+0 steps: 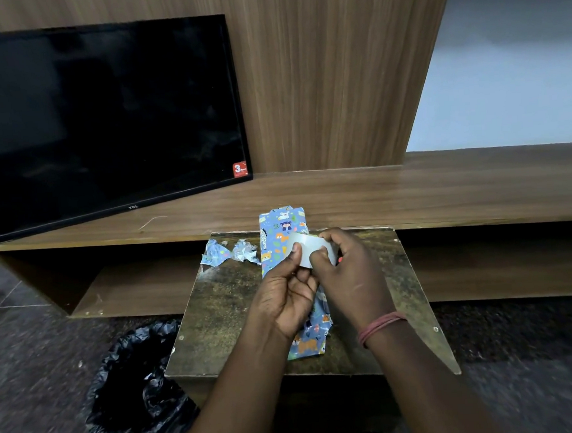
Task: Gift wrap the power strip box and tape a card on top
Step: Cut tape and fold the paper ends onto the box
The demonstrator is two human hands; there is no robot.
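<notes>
From the head camera, looking down: my left hand (287, 295) and my right hand (348, 272) meet just above the long box wrapped in blue cartoon-animal paper (284, 231), which lies lengthwise on the small worn, mottled brown tabletop (223, 307), its far end reaching toward the wooden TV shelf (410, 188). Between my hands is a strip of clear, greyish tape (305, 248). My left thumb and fingers pinch its free end; my right fingers curl round the other end, where I take the roll to be, though my hand hides most of it.

The near end of the wrap, by my wrists, looks loose and ruffled, not folded flat, so I judge the wrapping unfinished. I see no card anywhere.

What could go wrong from here, as I judge it: the strip hangs slack between two pinches, so it may curl back and stick to itself or to my fingertips. If it touches the paper before I line it up, pulling it off could tear the thin print. Neither hand is on the box, so the loose flaps may spring open while I am busy with the tape.

Two crumpled scraps of blue and white wrapping paper (233, 253) sit just left of the box, near enough to catch a stray sticky end. A black bin bag (134, 386) gapes on the floor at the left; a black flat-screen TV (104, 120) leans on the shelf.
</notes>
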